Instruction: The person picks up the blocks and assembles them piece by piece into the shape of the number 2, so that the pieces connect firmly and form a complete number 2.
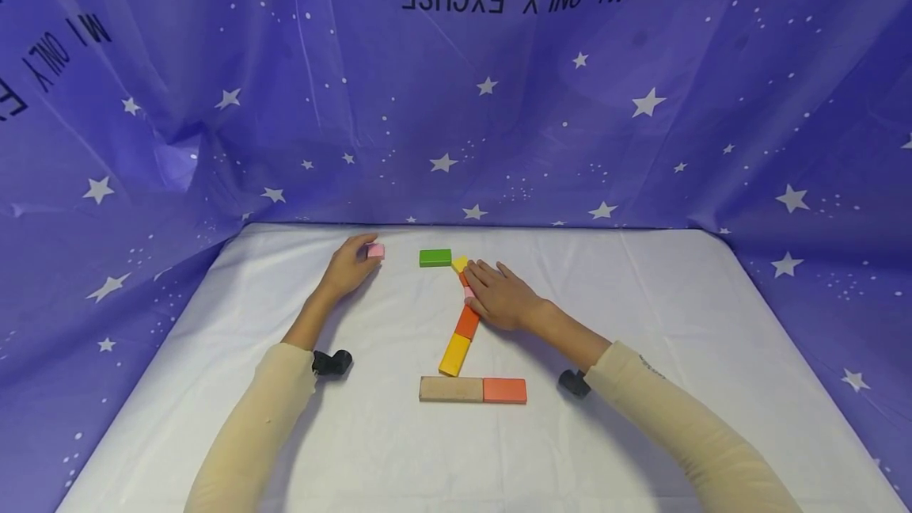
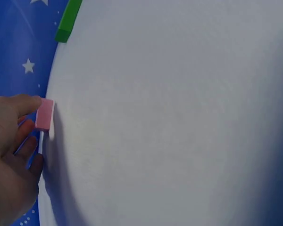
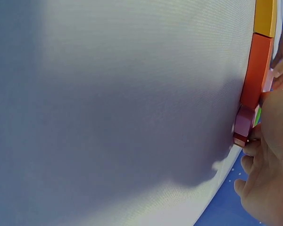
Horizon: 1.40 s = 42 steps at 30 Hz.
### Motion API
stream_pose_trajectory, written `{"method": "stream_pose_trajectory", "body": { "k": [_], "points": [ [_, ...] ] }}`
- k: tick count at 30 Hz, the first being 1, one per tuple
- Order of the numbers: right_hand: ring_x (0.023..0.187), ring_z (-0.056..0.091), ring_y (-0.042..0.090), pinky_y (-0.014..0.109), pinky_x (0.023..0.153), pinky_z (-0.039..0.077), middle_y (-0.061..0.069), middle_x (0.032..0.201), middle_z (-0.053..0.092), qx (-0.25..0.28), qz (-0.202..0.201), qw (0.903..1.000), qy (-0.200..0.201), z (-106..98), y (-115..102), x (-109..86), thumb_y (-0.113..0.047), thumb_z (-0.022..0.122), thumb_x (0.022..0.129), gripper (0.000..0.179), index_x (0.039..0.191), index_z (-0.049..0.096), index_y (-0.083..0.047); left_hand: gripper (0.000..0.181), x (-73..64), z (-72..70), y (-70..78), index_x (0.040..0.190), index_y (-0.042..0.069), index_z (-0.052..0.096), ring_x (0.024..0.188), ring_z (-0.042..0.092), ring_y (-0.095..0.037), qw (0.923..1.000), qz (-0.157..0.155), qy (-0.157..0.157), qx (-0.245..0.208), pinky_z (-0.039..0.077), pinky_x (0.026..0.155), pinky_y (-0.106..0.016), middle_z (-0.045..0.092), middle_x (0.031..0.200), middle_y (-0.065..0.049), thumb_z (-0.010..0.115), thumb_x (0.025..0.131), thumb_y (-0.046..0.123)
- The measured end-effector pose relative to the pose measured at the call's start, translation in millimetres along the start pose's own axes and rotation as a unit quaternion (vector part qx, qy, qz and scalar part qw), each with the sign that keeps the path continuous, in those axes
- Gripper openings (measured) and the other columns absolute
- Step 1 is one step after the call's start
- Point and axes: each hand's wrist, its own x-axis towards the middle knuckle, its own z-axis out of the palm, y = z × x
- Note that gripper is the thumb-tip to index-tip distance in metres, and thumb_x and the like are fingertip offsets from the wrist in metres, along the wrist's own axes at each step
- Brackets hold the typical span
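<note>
In the head view my left hand (image 1: 347, 266) pinches a small pink block (image 1: 376, 252) near the table's far edge. The left wrist view shows the thumb on one side of that pink block (image 2: 45, 114), fingers behind. My right hand (image 1: 504, 298) lies over the upper part of a slanting row, fingers extended, touching small blocks. This row has a yellow block (image 1: 460, 264) at the top, a small orange-red piece (image 1: 464, 279), a pink block (image 1: 469, 292), an orange block (image 1: 467, 322) and a yellow-orange block (image 1: 454, 355). My right hand partly hides the upper pieces.
A green block (image 1: 435, 258) lies at the row's top left. Below the row, a plain wooden block (image 1: 451, 389) and a red-orange block (image 1: 505, 391) lie end to end. A purple star-patterned curtain (image 1: 456, 101) rises behind the white-covered table (image 1: 370, 450).
</note>
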Motion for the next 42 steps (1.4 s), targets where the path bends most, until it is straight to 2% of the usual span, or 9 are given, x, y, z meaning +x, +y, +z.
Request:
{"method": "stream_pose_trajectory", "body": {
  "k": [4, 10, 24, 32, 42],
  "points": [
    [0.15, 0.016, 0.028, 0.05, 0.121, 0.009, 0.015, 0.164, 0.018, -0.001, -0.003, 1.0, 0.0, -0.6, -1.5, 0.0, -0.042, 0.033, 0.109, 0.064, 0.158, 0.022, -0.002, 0.053, -1.8, 0.2, -4.1, 0.142, -0.011, 0.046, 0.135, 0.04, -0.044, 0.9999, -0.008, -0.004, 0.01, 0.028, 0.115, -0.051, 0.048, 0.141, -0.031, 0.064, 0.095, 0.006],
    [0.151, 0.014, 0.028, 0.049, 0.121, 0.008, 0.014, 0.164, 0.016, -0.008, 0.001, 1.0, -0.004, 0.1, -2.4, 0.6, -0.042, 0.031, 0.109, 0.064, 0.158, 0.02, -0.002, 0.046, -2.3, 0.6, -2.5, 0.141, -0.009, 0.048, 0.136, 0.04, -0.044, 0.9992, -0.028, -0.011, 0.024, 0.029, 0.114, -0.052, 0.047, 0.142, -0.029, 0.058, 0.098, 0.004],
    [0.151, 0.013, 0.028, 0.049, 0.121, 0.007, 0.014, 0.164, 0.016, -0.007, 0.005, 1.0, -0.004, 3.0, -0.3, 0.9, -0.041, 0.031, 0.109, 0.063, 0.158, 0.02, -0.003, 0.038, -0.8, 9.4, 5.0, 0.129, -0.012, 0.055, 0.126, 0.049, -0.044, 0.9998, 0.014, -0.001, 0.018, 0.036, 0.109, -0.052, 0.054, 0.131, -0.031, 0.062, 0.094, 0.001],
    [0.151, 0.012, 0.027, 0.048, 0.121, 0.007, 0.013, 0.165, 0.015, -0.009, 0.007, 0.9999, -0.01, 1.3, -1.5, 0.7, -0.042, 0.031, 0.109, 0.064, 0.159, 0.019, -0.004, 0.038, -1.1, 20.4, 14.6, 0.128, -0.012, 0.057, 0.125, 0.051, -0.043, 0.9988, 0.042, -0.013, 0.02, 0.038, 0.108, -0.051, 0.056, 0.13, -0.03, 0.064, 0.093, 0.003],
    [0.151, 0.012, 0.027, 0.048, 0.121, 0.006, 0.013, 0.165, 0.014, -0.008, 0.01, 0.9998, -0.014, -0.9, -1.6, 1.6, -0.043, 0.031, 0.109, 0.065, 0.159, 0.018, -0.004, 0.038, 3.0, 28.6, 25.6, 0.129, -0.01, 0.057, 0.127, 0.05, -0.041, 0.9975, 0.055, -0.037, 0.023, 0.038, 0.109, -0.05, 0.057, 0.131, -0.029, 0.064, 0.095, 0.004]
  ]
}}
